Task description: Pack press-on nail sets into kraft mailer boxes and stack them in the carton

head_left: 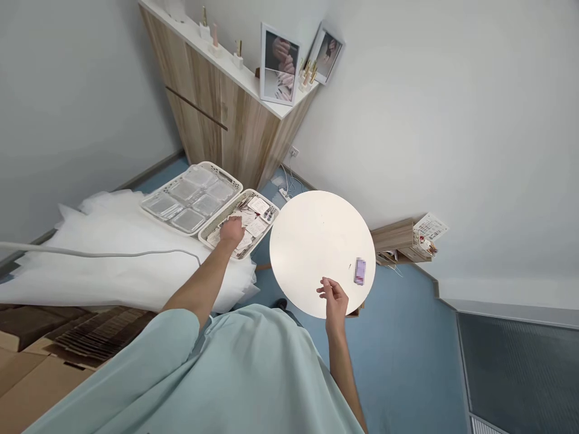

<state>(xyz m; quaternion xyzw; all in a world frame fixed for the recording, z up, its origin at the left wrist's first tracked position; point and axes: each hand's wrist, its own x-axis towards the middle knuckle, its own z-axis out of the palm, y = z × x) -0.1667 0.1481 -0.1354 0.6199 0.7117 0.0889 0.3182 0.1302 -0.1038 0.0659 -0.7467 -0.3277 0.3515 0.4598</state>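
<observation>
My left hand (232, 231) reaches down into a white basket (206, 232) heaped with white cards (256, 226) and small packets. Its fingers are curled among the cards, and whatever they grip is hidden. Over the near part of a round white table (312, 235) hovers my right hand (335, 297), fingers loosely bent and apart, with nothing visible in them. A small purple pack (360, 271), blurred in the picture, lies on the table to the right of that hand. Beside it is a tiny dark piece (350, 266).
A second white basket (237, 188) holds several clear plastic boxes (190, 199). White wrapping (113, 253) and cardboard boxes (40, 374) fill the left. Behind stands a wooden cabinet (244, 108) with picture frames (279, 66). A low shelf (393, 238) is beyond the table.
</observation>
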